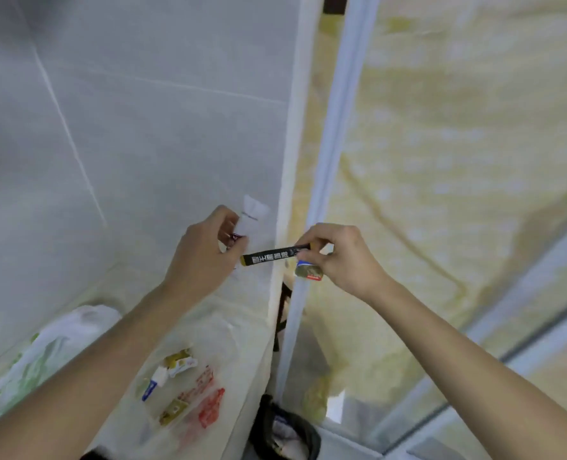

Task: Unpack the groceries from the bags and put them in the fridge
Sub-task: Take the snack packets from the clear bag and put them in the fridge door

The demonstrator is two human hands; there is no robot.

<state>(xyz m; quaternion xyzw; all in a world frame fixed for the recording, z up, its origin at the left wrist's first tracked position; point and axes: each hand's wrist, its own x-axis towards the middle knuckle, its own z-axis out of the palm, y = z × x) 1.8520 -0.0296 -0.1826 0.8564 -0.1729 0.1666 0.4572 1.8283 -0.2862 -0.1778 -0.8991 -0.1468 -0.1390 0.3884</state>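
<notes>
My right hand [340, 257] pinches one end of a long black stick packet [273, 255] with yellow ends, and also holds a small round packet [308, 271] under its fingers. My left hand [205, 250] is closed on a thin white wrapper [253, 214] and a small dark-red item, right next to the black packet's left end. Both hands are raised in front of a white tiled wall. Below on the counter lies a clear plastic bag with red print [205, 393] holding several small packets [179, 361]. The fridge is not recognisable in the blurred view.
A white and green plastic bag [48, 351] lies on the pale counter [129, 293] at the lower left. A black-lined bin [285, 429] stands below the counter edge. A white vertical frame [322, 180] separates the wall from a yellowish sheet-covered surface on the right.
</notes>
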